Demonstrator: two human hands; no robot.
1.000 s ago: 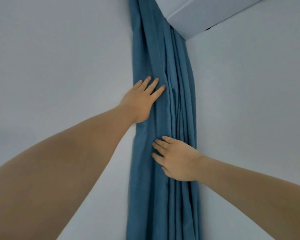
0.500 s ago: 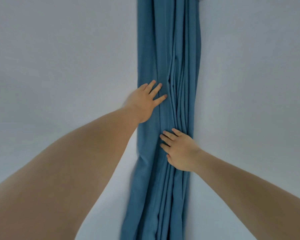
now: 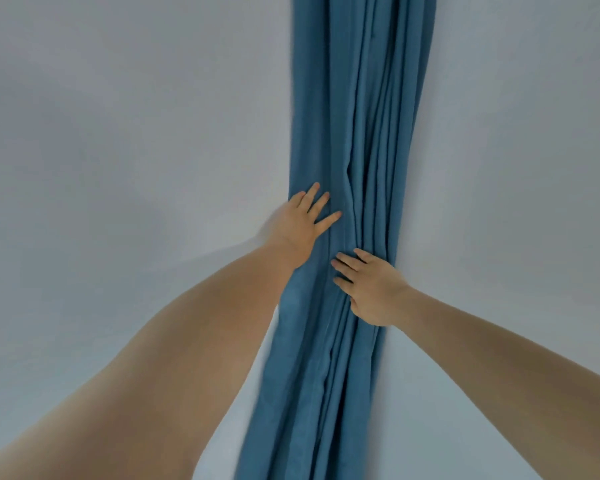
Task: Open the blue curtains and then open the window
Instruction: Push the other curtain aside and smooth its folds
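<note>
The blue curtains (image 3: 357,133) are bunched into one narrow column of folds running up past both hands. The left hand (image 3: 303,221) lies flat and open on the outer fold, fingers spread. The right hand (image 3: 369,291) sits just below it, open too, fingers pressed into the pleats. Plain pale wall (image 3: 118,133) either side.

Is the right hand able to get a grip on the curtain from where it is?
Probably yes. The right hand already lies flat on the bunched curtain, fingers spread over the folds, with nothing between them. The left hand presses higher up, clear of it.
</note>
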